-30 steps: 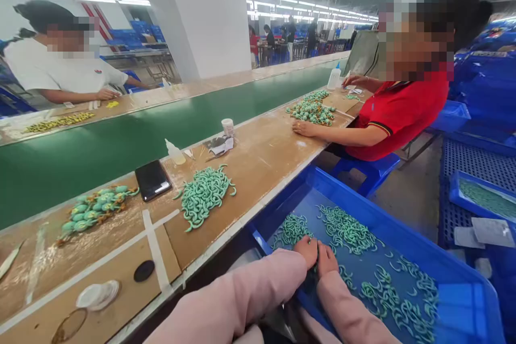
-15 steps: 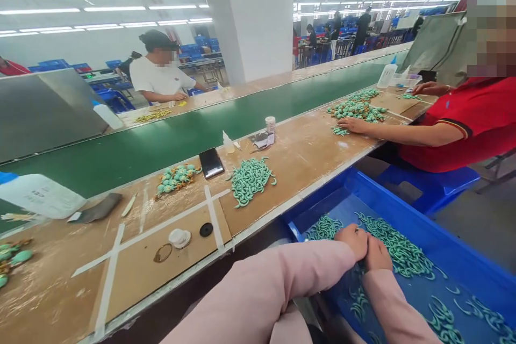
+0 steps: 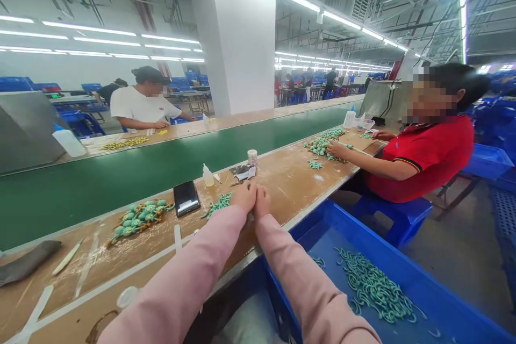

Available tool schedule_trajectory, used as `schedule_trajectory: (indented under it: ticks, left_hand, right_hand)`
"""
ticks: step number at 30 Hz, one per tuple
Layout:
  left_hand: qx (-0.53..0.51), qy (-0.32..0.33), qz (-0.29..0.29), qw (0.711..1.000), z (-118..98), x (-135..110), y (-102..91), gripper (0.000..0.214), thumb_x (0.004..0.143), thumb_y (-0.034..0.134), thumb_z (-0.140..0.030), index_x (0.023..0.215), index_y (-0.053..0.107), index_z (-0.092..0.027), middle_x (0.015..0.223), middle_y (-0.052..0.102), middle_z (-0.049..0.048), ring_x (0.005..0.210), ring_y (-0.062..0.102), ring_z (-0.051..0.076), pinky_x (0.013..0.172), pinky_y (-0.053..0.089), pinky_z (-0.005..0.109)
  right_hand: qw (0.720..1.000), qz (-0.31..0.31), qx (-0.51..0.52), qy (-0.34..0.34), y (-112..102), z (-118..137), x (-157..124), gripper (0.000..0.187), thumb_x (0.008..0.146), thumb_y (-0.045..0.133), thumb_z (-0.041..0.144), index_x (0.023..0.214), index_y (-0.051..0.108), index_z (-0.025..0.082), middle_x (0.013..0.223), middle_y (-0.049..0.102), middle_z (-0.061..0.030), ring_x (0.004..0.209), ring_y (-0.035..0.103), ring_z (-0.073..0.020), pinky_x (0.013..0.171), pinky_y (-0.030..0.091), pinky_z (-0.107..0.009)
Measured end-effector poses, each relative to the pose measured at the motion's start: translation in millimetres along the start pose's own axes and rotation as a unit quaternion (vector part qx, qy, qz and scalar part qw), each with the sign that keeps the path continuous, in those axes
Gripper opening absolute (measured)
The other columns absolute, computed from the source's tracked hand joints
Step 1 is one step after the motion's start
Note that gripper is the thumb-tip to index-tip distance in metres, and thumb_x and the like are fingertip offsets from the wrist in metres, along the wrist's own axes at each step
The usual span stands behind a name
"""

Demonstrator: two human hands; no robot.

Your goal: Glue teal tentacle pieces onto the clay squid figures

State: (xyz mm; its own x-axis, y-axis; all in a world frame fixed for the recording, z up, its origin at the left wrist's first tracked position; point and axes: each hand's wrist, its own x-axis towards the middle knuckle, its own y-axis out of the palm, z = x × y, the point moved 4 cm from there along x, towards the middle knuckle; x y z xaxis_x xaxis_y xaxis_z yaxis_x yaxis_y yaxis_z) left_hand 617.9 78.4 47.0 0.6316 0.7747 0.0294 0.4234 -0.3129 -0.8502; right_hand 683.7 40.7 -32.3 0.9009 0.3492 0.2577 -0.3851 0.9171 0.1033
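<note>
My left hand (image 3: 244, 197) and my right hand (image 3: 263, 201) are pressed side by side, fingers curled down and away from me, over the brown worktable (image 3: 290, 183). They hover at the right end of a pile of green curved pieces (image 3: 217, 206). What the fingers enclose is hidden. Both sleeves are pink. Below right, a blue bin (image 3: 407, 271) holds more green curved pieces (image 3: 373, 286).
A black phone (image 3: 186, 198), a glue bottle (image 3: 208, 176), a small white jar (image 3: 252, 157) and a cluster of assembled green figures (image 3: 139, 216) lie on the table. The green conveyor belt (image 3: 121, 177) runs behind. A co-worker in red (image 3: 427, 158) sits right; another in white (image 3: 139, 106) across.
Both hands rose together out of the blue bin and moved left and forward onto the worktable, over the pile of green pieces. The camera tilted up.
</note>
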Motion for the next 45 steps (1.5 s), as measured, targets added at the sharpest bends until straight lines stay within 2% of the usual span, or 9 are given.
schedule_trajectory:
  ticks: [2, 5, 20, 25, 30, 35, 38, 42, 45]
  left_hand:
    - [0.033, -0.017, -0.007, 0.999, 22, 5, -11.1, 0.032, 0.093, 0.057, -0.035, 0.118, 0.06, -0.016, 0.12, 0.062, 0.0102, 0.104, 0.062, 0.023, 0.089, 0.053, 0.046]
    - [0.071, -0.021, -0.003, 0.997, 40, 10, -14.4, 0.031, 0.093, 0.057, -0.035, 0.117, 0.06, -0.016, 0.12, 0.062, 0.0102, 0.104, 0.062, 0.023, 0.089, 0.053, 0.046]
    - [0.074, -0.046, 0.113, 0.99, 50, 15, -20.4, 0.03, 0.093, 0.057, -0.034, 0.118, 0.06, -0.018, 0.122, 0.061, 0.01, 0.103, 0.062, 0.023, 0.087, 0.054, 0.044]
    - [0.055, -0.066, 0.142, 0.986, 43, 7, -50.8, 0.029, 0.093, 0.057, -0.035, 0.115, 0.061, -0.016, 0.117, 0.063, 0.0091, 0.098, 0.064, 0.022, 0.083, 0.056, 0.041]
    - [0.026, -0.04, 0.119, 0.992, 43, -14, -110.5, 0.029, 0.092, 0.058, -0.036, 0.111, 0.063, -0.015, 0.111, 0.066, 0.0084, 0.092, 0.065, 0.02, 0.078, 0.057, 0.038]
    - [-0.007, -0.013, 0.051, 0.999, 49, -49, -175.3, 0.024, 0.09, 0.053, -0.029, 0.106, 0.068, -0.019, 0.1, 0.072, 0.0014, 0.093, 0.067, 0.015, 0.075, 0.054, 0.024]
    - [-0.01, -0.001, -0.009, 1.0, 54, -87, -212.0, 0.025, 0.088, 0.051, -0.029, 0.104, 0.067, -0.018, 0.092, 0.073, -0.0009, 0.091, 0.066, 0.014, 0.082, 0.051, 0.027]
    - [0.006, 0.026, -0.136, 0.99, 67, -169, -259.4, 0.035, 0.084, 0.051, -0.047, 0.092, 0.065, -0.016, 0.08, 0.069, -0.0041, 0.087, 0.064, 0.014, 0.084, 0.048, 0.03]
    - [0.067, -0.005, -0.252, 0.965, 88, -236, -282.5, 0.053, 0.09, 0.029, -0.053, 0.102, 0.064, -0.015, 0.075, 0.065, -0.0075, 0.089, 0.06, 0.013, 0.083, 0.043, 0.033]
  right_hand:
    - [1.0, 0.02, -0.011, -0.003, 29, -5, -6, 0.029, 0.096, 0.056, 0.037, 0.115, 0.059, 0.015, 0.11, 0.062, -0.0069, 0.092, 0.063, -0.017, 0.08, 0.056, -0.035]
    - [0.998, 0.032, -0.043, -0.021, 44, -12, -11, 0.028, 0.096, 0.056, 0.036, 0.114, 0.06, 0.015, 0.11, 0.062, -0.007, 0.093, 0.062, -0.0166, 0.081, 0.055, -0.036]
    - [0.961, 0.168, -0.204, -0.083, 24, -17, -11, 0.03, 0.095, 0.057, 0.037, 0.115, 0.06, 0.014, 0.113, 0.062, -0.0076, 0.099, 0.062, -0.0189, 0.087, 0.053, -0.04]
    - [0.942, 0.197, -0.25, -0.106, -11, -15, -2, 0.032, 0.095, 0.058, 0.037, 0.118, 0.059, 0.015, 0.123, 0.059, -0.0091, 0.112, 0.057, -0.0229, 0.097, 0.048, -0.047]
    - [0.924, 0.233, -0.276, -0.127, -44, -26, -8, 0.036, 0.095, 0.058, 0.036, 0.126, 0.056, 0.017, 0.134, 0.052, -0.0103, 0.123, 0.051, -0.0265, 0.104, 0.041, -0.053]
    - [0.911, 0.258, -0.276, -0.162, -27, -30, -24, 0.042, 0.094, 0.059, 0.037, 0.13, 0.053, 0.018, 0.139, 0.048, -0.0109, 0.128, 0.047, -0.0282, 0.107, 0.038, -0.055]
    - [0.916, 0.249, -0.26, -0.176, -18, -29, -29, 0.044, 0.093, 0.06, 0.038, 0.131, 0.053, 0.018, 0.141, 0.047, -0.0111, 0.129, 0.045, -0.0292, 0.108, 0.036, -0.056]
    - [0.937, 0.197, -0.228, -0.178, -28, -26, -30, 0.045, 0.093, 0.06, 0.041, 0.13, 0.053, 0.017, 0.142, 0.046, -0.0116, 0.133, 0.041, -0.0301, 0.11, 0.033, -0.057]
    - [0.948, 0.155, -0.208, -0.182, -43, -12, -29, 0.042, 0.091, 0.06, 0.045, 0.12, 0.059, 0.015, 0.132, 0.054, -0.0113, 0.127, 0.047, -0.0279, 0.108, 0.035, -0.055]
